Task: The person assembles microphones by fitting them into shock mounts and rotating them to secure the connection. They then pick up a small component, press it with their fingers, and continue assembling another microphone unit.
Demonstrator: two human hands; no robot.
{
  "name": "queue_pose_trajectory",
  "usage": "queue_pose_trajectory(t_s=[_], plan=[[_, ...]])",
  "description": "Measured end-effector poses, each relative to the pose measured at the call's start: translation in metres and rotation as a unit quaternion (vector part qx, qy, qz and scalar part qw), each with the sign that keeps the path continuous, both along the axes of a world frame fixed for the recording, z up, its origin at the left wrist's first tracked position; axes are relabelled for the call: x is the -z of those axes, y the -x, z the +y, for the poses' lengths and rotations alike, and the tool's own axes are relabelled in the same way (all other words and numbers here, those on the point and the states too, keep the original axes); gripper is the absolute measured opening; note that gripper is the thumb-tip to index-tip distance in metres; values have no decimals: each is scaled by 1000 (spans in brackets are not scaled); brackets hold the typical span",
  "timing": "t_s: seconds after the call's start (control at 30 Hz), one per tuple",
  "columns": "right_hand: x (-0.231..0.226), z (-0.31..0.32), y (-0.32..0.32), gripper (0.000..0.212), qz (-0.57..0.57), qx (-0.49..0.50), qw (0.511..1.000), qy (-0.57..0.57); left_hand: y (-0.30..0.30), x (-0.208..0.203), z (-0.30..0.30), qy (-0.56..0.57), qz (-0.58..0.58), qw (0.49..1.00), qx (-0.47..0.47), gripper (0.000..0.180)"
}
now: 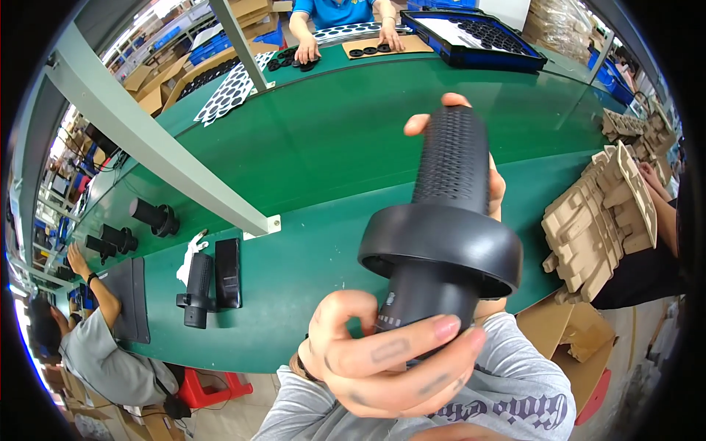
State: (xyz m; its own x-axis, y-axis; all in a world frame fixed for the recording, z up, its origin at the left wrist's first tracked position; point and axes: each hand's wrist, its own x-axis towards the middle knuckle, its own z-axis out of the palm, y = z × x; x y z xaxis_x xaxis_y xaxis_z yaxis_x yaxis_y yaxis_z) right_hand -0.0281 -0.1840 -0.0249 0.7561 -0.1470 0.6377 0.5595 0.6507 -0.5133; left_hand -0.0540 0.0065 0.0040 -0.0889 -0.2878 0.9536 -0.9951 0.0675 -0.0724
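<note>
Both my hands hold up a black cylindrical device [441, 235] with a textured grip, a wide flared collar round its middle and small light markings on its smooth lower end. My left hand [390, 360] wraps its fingers round that lower end. Behind the textured upper part is my right hand [496, 184], mostly hidden; its fingertips show at the top and its palm edge at the side. On the green table to the left lies a similar black device [197, 287], between a white cloth or glove [193, 253] and a dark phone-like slab [228, 273].
Beige moulded pulp trays [588, 220] stand at the right. A pale metal post [158, 140] rises from the table [316, 242]. Several more black devices [154, 217] stand at far left near a seated co-worker [118, 345]. Across the green belt [331, 117], another person [342, 15] handles black discs.
</note>
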Motion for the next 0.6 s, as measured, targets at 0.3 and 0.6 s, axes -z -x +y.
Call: queue_pose_trajectory(t_s=[0.3, 0.6], plan=[[9, -8, -9, 97, -99, -81, 988, -88, -6, 4, -14, 77, 25, 996, -24, 21], [10, 2, -3, 105, 41, -27, 996, -77, 5, 6, -20, 57, 25, 998, -23, 8]])
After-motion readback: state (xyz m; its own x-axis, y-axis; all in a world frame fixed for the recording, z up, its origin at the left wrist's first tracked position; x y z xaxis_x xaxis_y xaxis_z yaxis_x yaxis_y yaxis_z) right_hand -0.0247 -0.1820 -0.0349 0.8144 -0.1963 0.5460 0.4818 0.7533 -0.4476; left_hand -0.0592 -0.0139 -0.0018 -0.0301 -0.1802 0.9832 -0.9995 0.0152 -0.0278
